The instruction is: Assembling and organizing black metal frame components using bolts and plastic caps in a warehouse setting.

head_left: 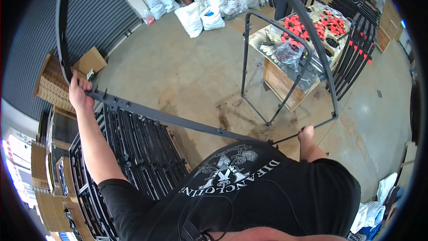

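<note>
A large black metal frame [169, 118] is held up in front of me, its long flat bar crossing near my waist. My left hand [79, 93] is closed around its left corner, where an upright rises past the top of the view. At the right, my right hand [306, 134] is closed on the thin lower bar, close to my body. The frame's curved right side arches up beyond that hand and out of view. Behind it, a smaller black frame [244, 62] stands on the floor beside the worktable.
A worktable [285, 90] carries red parts [298, 27] and a clear plastic bag [290, 54]. Black frames with red pieces [356, 51] lean at its right. Stacked black frames [138, 138] lie at my left, near cardboard boxes [55, 85]. White sacks [191, 19] and other people are farther off.
</note>
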`<state>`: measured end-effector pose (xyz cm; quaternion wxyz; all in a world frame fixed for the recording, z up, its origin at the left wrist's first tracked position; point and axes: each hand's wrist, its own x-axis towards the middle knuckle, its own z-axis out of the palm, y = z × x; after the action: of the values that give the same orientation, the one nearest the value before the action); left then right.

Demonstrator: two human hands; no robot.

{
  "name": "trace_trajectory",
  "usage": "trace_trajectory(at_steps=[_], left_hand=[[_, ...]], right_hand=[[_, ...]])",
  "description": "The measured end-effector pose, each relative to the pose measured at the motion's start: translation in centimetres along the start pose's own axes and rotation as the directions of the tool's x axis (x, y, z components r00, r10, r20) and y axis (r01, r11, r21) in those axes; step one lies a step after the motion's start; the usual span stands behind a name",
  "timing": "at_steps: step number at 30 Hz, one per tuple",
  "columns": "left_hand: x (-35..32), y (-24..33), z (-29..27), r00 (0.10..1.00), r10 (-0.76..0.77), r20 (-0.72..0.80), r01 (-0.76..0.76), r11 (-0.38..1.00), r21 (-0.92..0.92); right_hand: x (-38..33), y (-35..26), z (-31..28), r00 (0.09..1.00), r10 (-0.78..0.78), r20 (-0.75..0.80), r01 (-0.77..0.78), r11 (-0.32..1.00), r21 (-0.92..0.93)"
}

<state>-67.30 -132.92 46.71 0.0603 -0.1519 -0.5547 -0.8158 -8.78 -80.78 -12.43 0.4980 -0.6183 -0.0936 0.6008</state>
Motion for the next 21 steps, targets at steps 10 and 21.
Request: trace_trajectory(at_steps=[10,21], left_hand=[[-9.2,0.2,27.3,0.868,0.074,0.491,-0.224,0.941,0.255],[-22.9,-16.7,29.7,0.606,0.075,0.792,-0.59,0.71,0.384]], right_hand=[[-11.0,-0.7,-4.6,0.865,0.307,0.398,0.329,0.252,-0.91],[-30.2,-23.0,5.8,-0.128,-0.618,0.776,0.962,-0.267,-0.054]])
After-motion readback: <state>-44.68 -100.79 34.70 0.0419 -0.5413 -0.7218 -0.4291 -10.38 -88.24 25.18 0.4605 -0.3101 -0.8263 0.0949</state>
